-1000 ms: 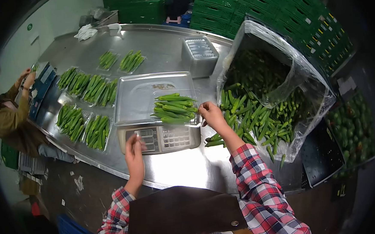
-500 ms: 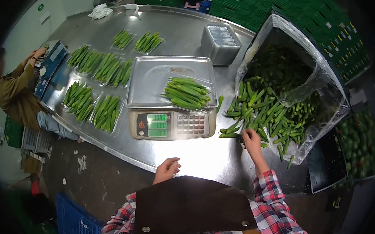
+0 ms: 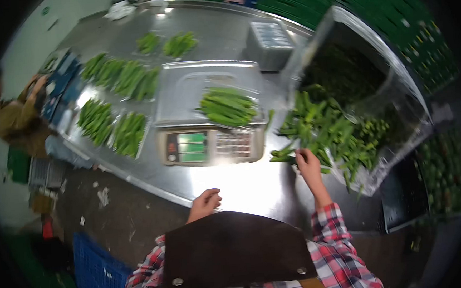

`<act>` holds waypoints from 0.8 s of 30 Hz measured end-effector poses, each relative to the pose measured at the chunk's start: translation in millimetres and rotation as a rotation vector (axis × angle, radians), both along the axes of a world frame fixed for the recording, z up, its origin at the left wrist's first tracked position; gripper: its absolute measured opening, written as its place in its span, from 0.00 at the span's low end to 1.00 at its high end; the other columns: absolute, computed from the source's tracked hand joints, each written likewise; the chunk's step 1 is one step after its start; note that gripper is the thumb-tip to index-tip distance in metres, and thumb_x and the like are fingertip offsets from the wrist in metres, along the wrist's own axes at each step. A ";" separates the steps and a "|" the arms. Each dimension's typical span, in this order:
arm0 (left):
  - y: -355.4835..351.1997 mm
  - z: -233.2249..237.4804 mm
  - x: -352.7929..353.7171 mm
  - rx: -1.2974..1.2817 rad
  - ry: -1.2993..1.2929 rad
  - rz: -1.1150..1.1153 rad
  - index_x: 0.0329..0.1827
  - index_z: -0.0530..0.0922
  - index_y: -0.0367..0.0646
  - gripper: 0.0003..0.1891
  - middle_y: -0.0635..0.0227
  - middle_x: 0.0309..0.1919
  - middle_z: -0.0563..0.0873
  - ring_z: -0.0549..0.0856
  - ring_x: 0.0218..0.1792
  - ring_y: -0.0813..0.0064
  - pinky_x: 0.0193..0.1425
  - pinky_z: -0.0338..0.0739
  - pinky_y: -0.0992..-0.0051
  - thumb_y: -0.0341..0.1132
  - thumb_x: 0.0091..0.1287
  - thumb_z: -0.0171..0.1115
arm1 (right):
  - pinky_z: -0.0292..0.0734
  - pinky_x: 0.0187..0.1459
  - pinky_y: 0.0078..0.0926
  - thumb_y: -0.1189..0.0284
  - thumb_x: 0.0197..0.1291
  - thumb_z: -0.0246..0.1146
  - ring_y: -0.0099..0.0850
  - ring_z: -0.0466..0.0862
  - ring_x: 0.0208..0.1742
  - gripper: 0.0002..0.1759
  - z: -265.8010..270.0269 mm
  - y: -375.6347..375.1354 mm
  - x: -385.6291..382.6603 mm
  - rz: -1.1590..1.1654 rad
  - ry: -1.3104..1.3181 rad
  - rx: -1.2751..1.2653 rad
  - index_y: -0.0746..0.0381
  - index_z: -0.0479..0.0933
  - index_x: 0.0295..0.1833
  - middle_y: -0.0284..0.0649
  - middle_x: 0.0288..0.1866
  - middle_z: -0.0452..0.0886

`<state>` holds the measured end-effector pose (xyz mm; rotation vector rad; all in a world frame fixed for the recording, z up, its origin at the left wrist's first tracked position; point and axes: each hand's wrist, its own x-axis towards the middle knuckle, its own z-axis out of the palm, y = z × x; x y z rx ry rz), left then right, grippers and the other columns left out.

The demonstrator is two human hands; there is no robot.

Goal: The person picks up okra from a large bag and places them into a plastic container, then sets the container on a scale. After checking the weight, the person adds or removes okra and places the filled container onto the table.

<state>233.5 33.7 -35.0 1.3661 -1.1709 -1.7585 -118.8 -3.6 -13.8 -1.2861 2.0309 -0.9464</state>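
My right hand (image 3: 309, 166) is at the near left edge of a loose heap of okra (image 3: 319, 128), its fingers pinched at the end of an okra pod (image 3: 280, 155); blur softens the grip. Over the table's front edge, my left hand (image 3: 206, 204) hovers with loosely bent fingers and nothing visible in them. Between and beyond the hands stands a weighing scale (image 3: 168, 143) with a lit green display. On its metal pan (image 3: 177, 94) lies a pack of okra (image 3: 228, 107). The heap spills from a clear plastic liner bag (image 3: 403, 80).
Several packs of okra (image 3: 94, 120) lie left of the scale on the steel table (image 3: 207, 29). A stack of clear trays (image 3: 271, 44) stands behind it. Green crates (image 3: 306, 2) rise at the back. Another person (image 3: 20, 122) works at the far left. A blue crate (image 3: 98, 268) sits below.
The view has shifted slightly and blurred. My right hand stays at the heap's edge, and my left hand keeps its place over the table edge. The pack remains on the scale.
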 end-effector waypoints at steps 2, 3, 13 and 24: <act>0.9 -3.9 -2.7 0.095 0.027 0.085 0.50 0.74 0.35 0.13 0.63 0.34 0.82 0.80 0.34 0.78 0.42 0.75 0.79 0.32 0.67 0.52 | 0.73 0.38 0.27 0.70 0.57 0.58 0.31 0.80 0.33 0.11 9.4 -0.8 -10.1 -0.074 0.056 -0.186 0.67 0.75 0.41 0.46 0.33 0.80; 0.8 -2.5 -3.0 0.093 0.056 0.109 0.49 0.74 0.33 0.12 0.62 0.33 0.82 0.80 0.33 0.78 0.41 0.75 0.79 0.31 0.67 0.51 | 0.73 0.36 0.27 0.70 0.57 0.59 0.31 0.79 0.31 0.11 -0.6 0.3 -27.9 -0.176 0.007 -0.159 0.67 0.75 0.40 0.45 0.31 0.80; -2.5 13.7 -12.1 0.041 0.040 0.037 0.48 0.74 0.33 0.11 0.64 0.32 0.81 0.79 0.32 0.81 0.39 0.74 0.80 0.29 0.68 0.50 | 0.74 0.38 0.38 0.70 0.54 0.59 0.49 0.78 0.37 0.09 -23.2 39.4 -12.7 0.015 0.418 -0.009 0.65 0.75 0.36 0.50 0.36 0.77; -4.5 3.8 -8.8 0.031 0.004 -0.006 0.49 0.74 0.34 0.11 0.66 0.32 0.81 0.78 0.31 0.83 0.38 0.74 0.81 0.30 0.68 0.52 | 0.76 0.35 0.40 0.75 0.52 0.54 0.46 0.79 0.35 0.11 -19.9 9.1 25.2 0.176 0.588 0.023 0.64 0.72 0.43 0.45 0.44 0.71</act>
